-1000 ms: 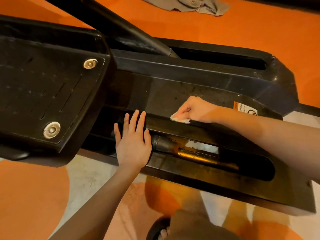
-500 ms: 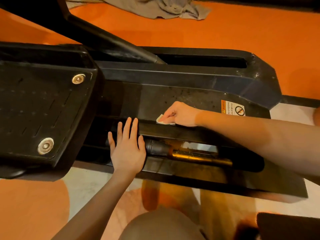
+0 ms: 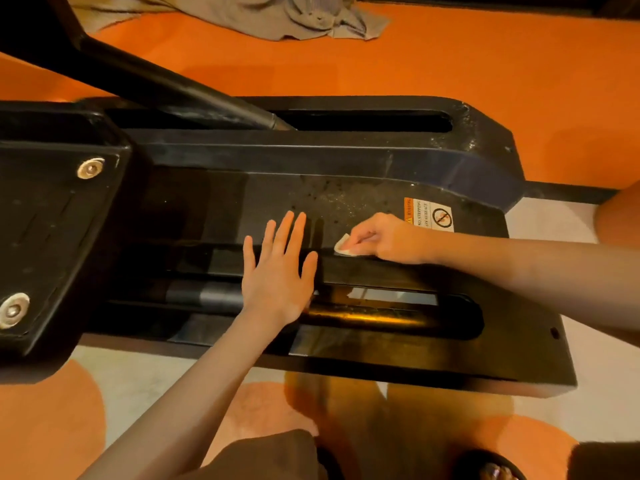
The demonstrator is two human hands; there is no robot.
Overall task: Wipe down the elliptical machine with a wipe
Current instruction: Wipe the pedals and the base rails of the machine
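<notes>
Now my left hand (image 3: 277,271) lies flat further right on the machine (image 3: 381,161), close to the one wipe (image 3: 343,245); my right hand (image 3: 384,239) pinches it on the deck, beside one label (image 3: 429,214). Two bolts (image 3: 90,168) show.

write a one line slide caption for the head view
Right hand pinches a white wipe against the black elliptical base beside its warning sticker; left hand rests flat.
</notes>
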